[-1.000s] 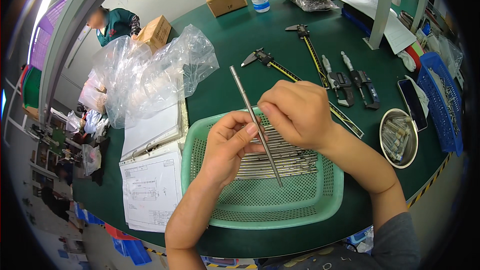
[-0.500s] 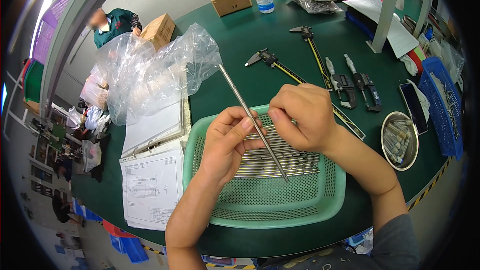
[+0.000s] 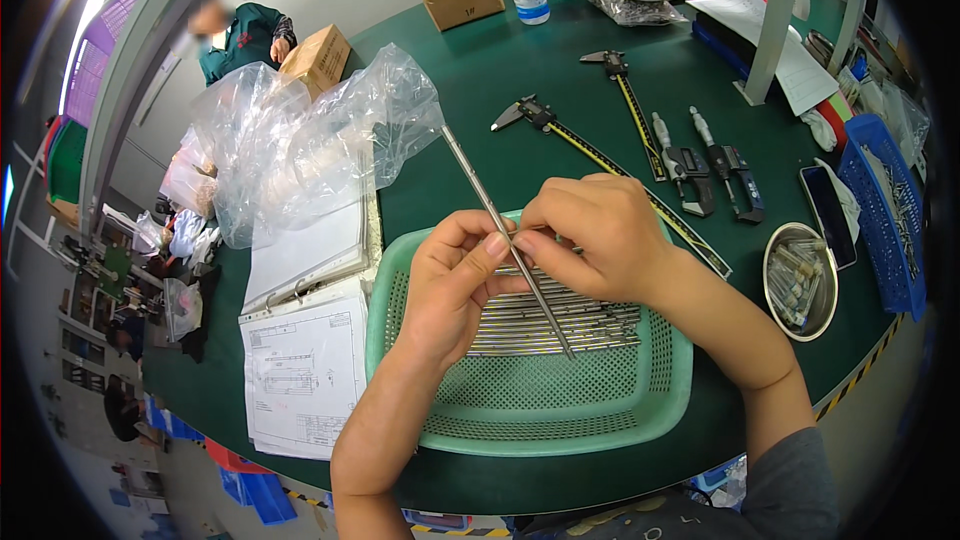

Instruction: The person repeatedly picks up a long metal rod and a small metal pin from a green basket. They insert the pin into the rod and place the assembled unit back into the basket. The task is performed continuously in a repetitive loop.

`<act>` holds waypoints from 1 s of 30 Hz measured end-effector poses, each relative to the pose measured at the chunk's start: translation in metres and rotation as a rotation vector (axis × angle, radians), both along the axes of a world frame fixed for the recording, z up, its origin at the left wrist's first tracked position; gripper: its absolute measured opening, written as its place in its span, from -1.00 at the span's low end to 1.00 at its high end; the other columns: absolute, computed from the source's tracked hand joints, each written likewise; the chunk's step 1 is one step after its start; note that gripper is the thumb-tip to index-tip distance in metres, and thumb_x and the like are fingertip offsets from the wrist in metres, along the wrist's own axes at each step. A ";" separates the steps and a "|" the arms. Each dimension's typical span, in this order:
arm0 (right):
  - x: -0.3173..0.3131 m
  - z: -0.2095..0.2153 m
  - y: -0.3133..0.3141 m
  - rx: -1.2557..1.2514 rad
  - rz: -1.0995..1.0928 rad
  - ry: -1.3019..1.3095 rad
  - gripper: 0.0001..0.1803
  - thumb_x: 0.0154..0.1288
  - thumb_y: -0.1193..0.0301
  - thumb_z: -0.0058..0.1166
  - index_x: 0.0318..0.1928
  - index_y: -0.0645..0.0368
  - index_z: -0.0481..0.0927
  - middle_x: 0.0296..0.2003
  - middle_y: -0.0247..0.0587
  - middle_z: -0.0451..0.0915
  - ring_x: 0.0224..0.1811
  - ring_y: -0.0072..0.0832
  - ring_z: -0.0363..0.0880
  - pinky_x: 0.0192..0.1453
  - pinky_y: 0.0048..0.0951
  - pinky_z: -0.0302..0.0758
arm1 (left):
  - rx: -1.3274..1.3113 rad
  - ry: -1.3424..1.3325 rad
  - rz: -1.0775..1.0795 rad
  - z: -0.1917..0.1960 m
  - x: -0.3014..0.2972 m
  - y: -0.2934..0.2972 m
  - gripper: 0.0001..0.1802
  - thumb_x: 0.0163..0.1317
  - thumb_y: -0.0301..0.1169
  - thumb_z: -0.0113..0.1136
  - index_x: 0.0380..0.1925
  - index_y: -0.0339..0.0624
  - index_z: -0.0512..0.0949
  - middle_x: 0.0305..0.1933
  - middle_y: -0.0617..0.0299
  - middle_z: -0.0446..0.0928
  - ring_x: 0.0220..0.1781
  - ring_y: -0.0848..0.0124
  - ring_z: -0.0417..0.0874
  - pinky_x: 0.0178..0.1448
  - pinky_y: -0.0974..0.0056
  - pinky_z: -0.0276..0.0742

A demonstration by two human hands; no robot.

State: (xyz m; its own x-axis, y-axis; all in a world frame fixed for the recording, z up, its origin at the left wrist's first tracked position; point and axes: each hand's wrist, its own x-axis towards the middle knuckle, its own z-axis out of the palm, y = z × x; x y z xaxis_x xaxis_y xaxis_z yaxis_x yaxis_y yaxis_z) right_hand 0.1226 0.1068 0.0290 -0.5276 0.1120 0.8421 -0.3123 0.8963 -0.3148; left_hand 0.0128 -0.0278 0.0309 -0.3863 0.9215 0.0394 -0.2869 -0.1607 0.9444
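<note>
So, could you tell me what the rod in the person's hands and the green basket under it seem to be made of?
The rod looks like bare metal, probably steel: grey, smooth, with a bright sheen along it. The green basket looks like moulded plastic: one even matt colour, with a regular perforated mesh and a thick rounded rim.

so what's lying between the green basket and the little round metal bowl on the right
In the head view, only the person's right forearm crosses above the gap between the green basket and the round metal bowl; beneath it is bare green table.
</note>
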 end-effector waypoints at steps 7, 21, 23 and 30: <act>-0.002 0.006 -0.004 0.067 -0.056 -0.002 -0.93 -0.03 0.46 0.13 -0.48 0.14 0.52 -0.60 -0.32 0.47 -0.64 -0.41 0.44 -0.57 -0.46 0.31 | 0.002 -0.007 0.049 0.000 -0.003 -0.003 -0.83 0.23 -0.43 0.03 -0.21 -0.25 0.41 -0.22 0.19 0.47 -0.20 0.48 0.54 -0.21 0.36 0.62; 0.000 0.007 -0.016 -0.075 0.062 0.007 -0.91 -0.06 0.60 0.12 -0.49 0.26 0.47 -0.63 -0.25 0.43 -0.63 -0.49 0.39 -0.58 -0.55 0.29 | 0.034 -0.008 -0.065 -0.005 -0.001 -0.003 -0.83 0.23 -0.36 0.06 -0.23 -0.19 0.41 -0.26 0.31 0.46 -0.22 0.57 0.51 -0.23 0.42 0.59; -0.002 0.008 -0.016 -0.087 0.078 0.018 -0.90 -0.06 0.61 0.12 -0.46 0.27 0.47 -0.61 -0.23 0.45 -0.62 -0.50 0.41 -0.58 -0.57 0.32 | 0.041 -0.011 -0.064 -0.004 -0.003 -0.003 -0.83 0.23 -0.37 0.06 -0.23 -0.20 0.41 -0.26 0.31 0.46 -0.22 0.57 0.51 -0.23 0.43 0.58; -0.003 0.011 -0.009 0.001 0.116 0.028 -0.86 -0.11 0.62 0.14 -0.45 0.25 0.49 -0.57 -0.22 0.50 -0.65 -0.49 0.45 -0.59 -0.56 0.34 | 0.051 -0.059 -0.078 -0.003 -0.005 -0.003 -0.83 0.23 -0.40 0.05 -0.22 -0.22 0.41 -0.23 0.24 0.47 -0.20 0.51 0.54 -0.21 0.39 0.58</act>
State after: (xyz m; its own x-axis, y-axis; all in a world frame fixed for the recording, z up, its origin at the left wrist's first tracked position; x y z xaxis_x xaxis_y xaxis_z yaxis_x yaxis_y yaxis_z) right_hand 0.1198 0.0977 0.0402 -0.5129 0.0513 0.8569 -0.4223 0.8540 -0.3038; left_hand 0.0079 -0.0313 0.0275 -0.3162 0.9464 0.0661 -0.3555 -0.1828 0.9166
